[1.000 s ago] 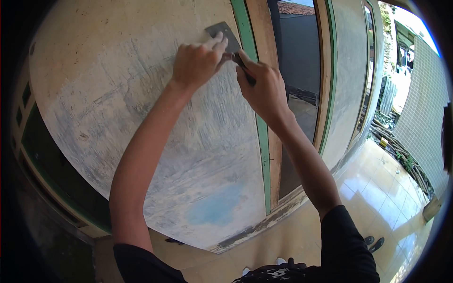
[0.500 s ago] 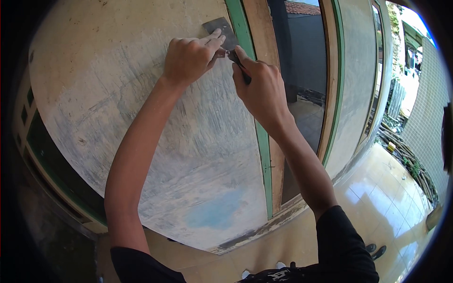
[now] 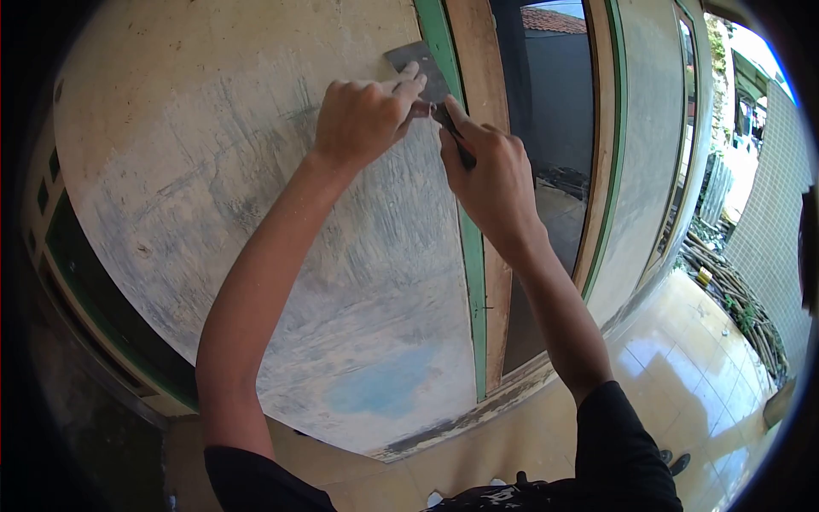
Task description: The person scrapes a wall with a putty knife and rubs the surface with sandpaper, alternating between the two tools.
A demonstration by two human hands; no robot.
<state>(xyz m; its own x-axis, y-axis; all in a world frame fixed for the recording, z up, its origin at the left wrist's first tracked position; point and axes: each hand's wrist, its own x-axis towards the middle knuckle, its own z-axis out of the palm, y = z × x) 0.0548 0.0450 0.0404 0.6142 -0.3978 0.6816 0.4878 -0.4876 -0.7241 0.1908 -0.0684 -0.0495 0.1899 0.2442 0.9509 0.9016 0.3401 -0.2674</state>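
A scraper (image 3: 432, 78) with a wide, flat metal blade and dark handle lies against the scuffed wall (image 3: 367, 230), close beside the green trim (image 3: 471, 282). My right hand (image 3: 495, 175) is closed around the handle, its thumb stretched along it toward the blade. My left hand (image 3: 363, 119) grips the blade's lower part, fingers pressed on its face and thumb near the handle joint. Grey streaks and pale patches cover the wall below, with a light blue patch (image 3: 380, 384) near its bottom.
Right of the trim stands a wooden frame (image 3: 495, 316) around a dark glass pane (image 3: 554, 111). Shiny floor tiles (image 3: 682, 350) spread at lower right, where a pair of dark sandals (image 3: 676, 462) lies. Sticks (image 3: 738, 303) are piled by the tiles' far edge.
Both hands and the scraper have shifted a little down and right along the wall, nearer the green trim. My grip looks the same, and the camera view has turned slightly.
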